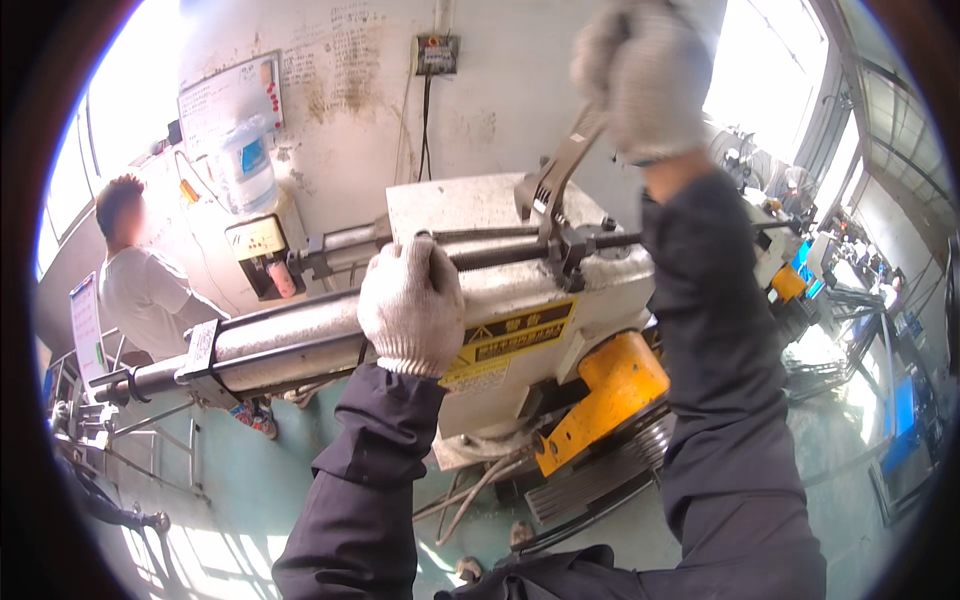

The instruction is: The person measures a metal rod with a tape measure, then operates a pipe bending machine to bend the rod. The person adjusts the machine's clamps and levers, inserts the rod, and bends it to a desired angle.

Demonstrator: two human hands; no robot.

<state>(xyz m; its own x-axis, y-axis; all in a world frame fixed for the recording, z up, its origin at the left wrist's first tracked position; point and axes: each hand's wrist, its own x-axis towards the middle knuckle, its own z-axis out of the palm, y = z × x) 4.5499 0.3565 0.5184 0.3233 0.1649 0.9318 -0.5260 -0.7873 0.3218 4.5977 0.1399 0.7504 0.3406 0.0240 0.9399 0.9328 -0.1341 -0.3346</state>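
Observation:
My right hand point(648, 85), in a pale knit glove and smeared by motion, is raised at the upper right. It is closed round the handle of a metal adjustable wrench point(565, 165). The jaws of the wrench point down at a dark nut and bracket point(568, 252) on a threaded rod point(495, 256); whether they touch the nut I cannot tell. My left hand point(412, 305), gloved too, is closed over the near end of the rod, its fingertips partly hidden. Beneath it runs a long pale cylinder point(285, 345), part of a white machine point(480, 415).
A yellow-orange machine arm point(610, 390) juts out below, beside stacked metal strips point(590, 490). At the left a person in a white shirt point(150, 290) stands near a water dispenser point(258, 240). A control box point(437, 54) hangs on the wall. More equipment point(800, 270) stands at the right.

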